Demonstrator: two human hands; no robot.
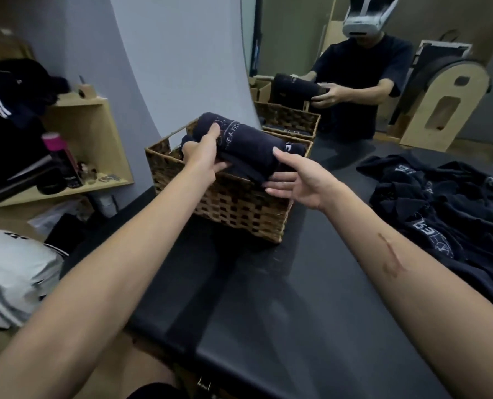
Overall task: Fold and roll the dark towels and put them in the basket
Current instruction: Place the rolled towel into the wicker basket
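While over basket: rolled dark towel [248, 142] above the wicker basket [233, 208]
Left hand [203, 156]: fingers grip its left end
Right hand [300, 180]: fingers spread, cupping its right end

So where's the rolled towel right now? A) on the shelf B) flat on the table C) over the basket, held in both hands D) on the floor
C: the rolled towel sits over the basket, with the left hand and right hand on it.
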